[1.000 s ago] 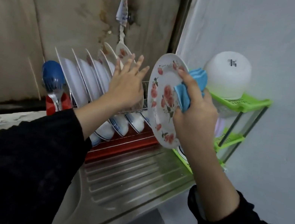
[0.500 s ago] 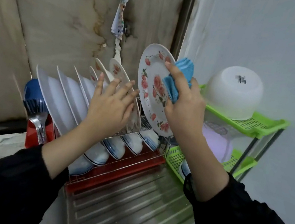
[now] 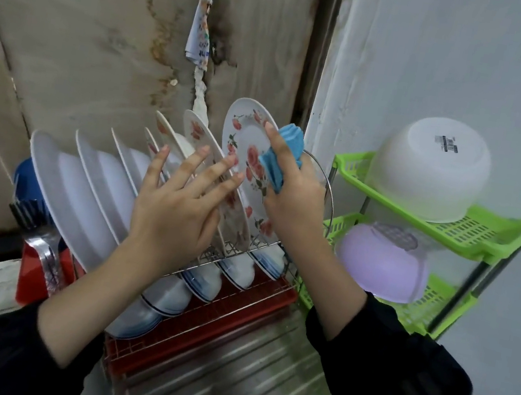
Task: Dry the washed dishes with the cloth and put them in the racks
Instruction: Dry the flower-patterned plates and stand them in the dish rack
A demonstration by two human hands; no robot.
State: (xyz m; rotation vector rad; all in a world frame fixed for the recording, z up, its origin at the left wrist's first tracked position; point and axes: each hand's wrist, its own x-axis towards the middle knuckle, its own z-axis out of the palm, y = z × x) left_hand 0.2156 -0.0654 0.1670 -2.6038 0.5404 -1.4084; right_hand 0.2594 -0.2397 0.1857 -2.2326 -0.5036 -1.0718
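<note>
The round white plate printed with red roses [image 3: 246,149] is standing nearly upright at the right end of the chrome wire dish rack [image 3: 235,255], just beside a second rose-printed plate [image 3: 198,136]. Your wrist is hiding whether its lower edge is sitting in a slot. Your right hand [image 3: 290,199] is gripping this plate by its right rim, one finger lying up its face, and the folded blue cloth [image 3: 282,156] is being pinched in the same grip against the rim. Your left hand [image 3: 172,213] is hovering flat and loose, its fingers straight and spread in front of the neighbouring plates; whether the fingertips are touching any plate cannot be told. Plain white plates [image 3: 80,186] are leaning in a row further left. Blue-rimmed bowls [image 3: 202,283] are lying tilted in the lower tier over a red plastic drip tray [image 3: 231,314], which is sitting on the ribbed steel draining board [image 3: 236,388]. To the right, a green plastic shelf [image 3: 496,235] is carrying an upturned white plastic bowl [image 3: 430,171] above a lilac bowl [image 3: 379,263].
</note>
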